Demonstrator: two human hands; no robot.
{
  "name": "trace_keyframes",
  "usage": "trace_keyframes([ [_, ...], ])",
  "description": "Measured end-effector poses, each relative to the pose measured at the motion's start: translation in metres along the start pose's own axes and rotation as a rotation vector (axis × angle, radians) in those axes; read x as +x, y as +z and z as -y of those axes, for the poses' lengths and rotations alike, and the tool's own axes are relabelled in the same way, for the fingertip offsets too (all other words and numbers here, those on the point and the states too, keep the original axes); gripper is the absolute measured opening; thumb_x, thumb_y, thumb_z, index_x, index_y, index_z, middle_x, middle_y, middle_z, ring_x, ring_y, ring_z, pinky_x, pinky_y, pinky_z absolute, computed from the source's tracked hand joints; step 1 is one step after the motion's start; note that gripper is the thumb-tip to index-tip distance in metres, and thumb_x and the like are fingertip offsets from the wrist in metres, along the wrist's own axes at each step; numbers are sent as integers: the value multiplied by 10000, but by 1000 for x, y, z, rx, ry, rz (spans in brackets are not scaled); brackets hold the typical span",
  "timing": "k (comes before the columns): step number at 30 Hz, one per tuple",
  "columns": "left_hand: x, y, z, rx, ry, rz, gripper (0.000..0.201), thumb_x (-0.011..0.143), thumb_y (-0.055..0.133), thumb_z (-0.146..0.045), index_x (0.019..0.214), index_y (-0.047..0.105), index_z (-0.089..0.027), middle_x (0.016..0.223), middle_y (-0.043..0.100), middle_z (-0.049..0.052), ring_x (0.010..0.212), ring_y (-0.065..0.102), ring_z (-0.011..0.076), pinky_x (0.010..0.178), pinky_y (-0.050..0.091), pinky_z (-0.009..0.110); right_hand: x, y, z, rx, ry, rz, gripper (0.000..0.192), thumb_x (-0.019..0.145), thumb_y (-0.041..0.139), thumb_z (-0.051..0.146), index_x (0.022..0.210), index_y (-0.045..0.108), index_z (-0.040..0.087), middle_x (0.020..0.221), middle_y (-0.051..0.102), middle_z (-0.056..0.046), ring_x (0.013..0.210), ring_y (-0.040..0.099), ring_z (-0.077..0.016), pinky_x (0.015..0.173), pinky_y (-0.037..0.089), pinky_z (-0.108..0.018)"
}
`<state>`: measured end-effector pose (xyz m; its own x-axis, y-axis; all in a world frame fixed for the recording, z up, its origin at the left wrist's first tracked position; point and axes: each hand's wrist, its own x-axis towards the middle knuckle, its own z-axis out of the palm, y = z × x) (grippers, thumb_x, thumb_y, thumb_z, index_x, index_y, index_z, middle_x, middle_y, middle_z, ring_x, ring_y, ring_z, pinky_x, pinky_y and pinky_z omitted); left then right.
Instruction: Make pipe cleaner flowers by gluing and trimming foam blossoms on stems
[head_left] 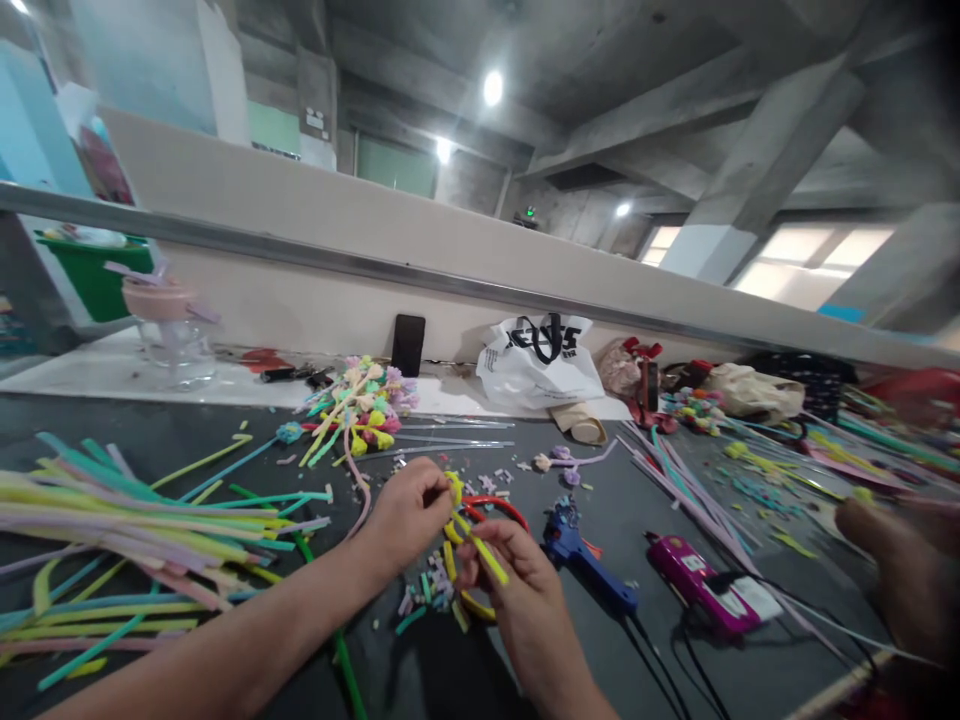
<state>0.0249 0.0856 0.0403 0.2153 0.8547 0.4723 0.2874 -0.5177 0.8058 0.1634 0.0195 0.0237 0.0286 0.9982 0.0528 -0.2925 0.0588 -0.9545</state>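
Left hand: the left hand [409, 510] pinches the curled top end of a yellow pipe cleaner [472, 540] between thumb and fingertips.
Right hand: the right hand [517, 585] grips the lower stretch of the same stem, fingers closed around it.
Where it is: just above the dark table [225, 440], in front of a red hoop [499, 508], over small cut scraps [427, 590].
Nearby: a blue glue gun [581, 555] lies just beside the right hand; a pile of stems [127, 520] lies to the left.
Unclear: the curl may be a loop or a bud; blur hides it.
Risk: the thin stem could kink or slip from the pinch if twisted hard; a sweeping wrist could knock the glue gun.
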Motion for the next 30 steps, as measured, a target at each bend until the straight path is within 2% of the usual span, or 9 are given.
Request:
trace_keyframes([
  [4, -3, 2, -2, 67, 77, 11, 186, 723, 444, -110, 556, 417, -186, 633, 417, -25, 642, 422, 125, 604, 328, 242, 0, -5, 9, -206, -127, -79, 204, 713, 672, 330, 867, 629, 204, 793, 663, -34, 691, 627, -165, 683, 487, -287],
  [6, -6, 1, -5, 104, 122, 30, 184, 742, 442, -97, 580, 432, -185, 662, 431, -17, 666, 436, 126, 616, 347, 242, -1, -7, 10, -419, -228, -74, 155, 759, 614, 343, 785, 640, 193, 687, 637, -19, 626, 600, -153, 627, 472, -262],
  [9, -10, -1, -8, 186, 211, 37, 179, 767, 427, -66, 633, 456, -180, 720, 455, -1, 700, 453, 124, 647, 382, 243, 0, -7, 7, -630, -295, 37, 309, 799, 539, 386, 585, 575, 167, 522, 510, 15, 501, 489, -111, 515, 405, -226],
  [12, -12, -2, -10, 240, 318, 50, 176, 799, 402, -54, 696, 475, -176, 773, 476, 18, 737, 470, 124, 684, 414, 246, 4, -5, 5, -530, -123, 158, 398, 766, 551, 470, 518, 471, 169, 453, 384, 55, 415, 378, -73, 416, 319, -199],
  [16, -14, -4, -11, 326, 509, 82, 212, 850, 370, -95, 689, 476, -183, 748, 487, 26, 754, 474, 142, 697, 436, 265, 9, -2, 9, -282, 130, 168, 399, 691, 617, 515, 568, 495, 156, 406, 412, 68, 350, 337, -49, 366, 260, -176],
  [19, -14, -4, -8, 408, 595, 107, 258, 867, 347, -88, 663, 479, -175, 718, 490, 27, 732, 469, 140, 673, 438, 255, 7, 4, 10, -216, 95, 90, 390, 709, 613, 492, 566, 485, 152, 432, 464, 55, 345, 383, -48, 368, 298, -171],
  [23, -16, -3, -2, 574, 686, 256, 270, 877, 338, -95, 667, 496, -155, 718, 505, 38, 740, 461, 153, 661, 432, 261, 3, 13, 6, -160, 40, -42, 356, 708, 625, 458, 599, 449, 168, 467, 501, 57, 353, 438, -56, 374, 341, -170],
  [26, -17, -2, -1, 626, 718, 348, 249, 882, 342, -120, 706, 517, -145, 726, 515, 37, 746, 457, 156, 669, 430, 261, 3, 14, 7, -44, 29, -97, 307, 678, 667, 407, 779, 466, 198, 488, 528, 76, 382, 488, -79, 404, 384, -180],
  [30, -18, -1, -2, 631, 734, 387, 262, 884, 329, -131, 698, 514, -150, 733, 519, 35, 762, 454, 161, 684, 423, 264, 2, 10, 18, -31, 67, -99, 510, 641, 709, 331, 1077, 463, 232, 539, 538, 81, 440, 514, -95, 449, 440, -211],
])
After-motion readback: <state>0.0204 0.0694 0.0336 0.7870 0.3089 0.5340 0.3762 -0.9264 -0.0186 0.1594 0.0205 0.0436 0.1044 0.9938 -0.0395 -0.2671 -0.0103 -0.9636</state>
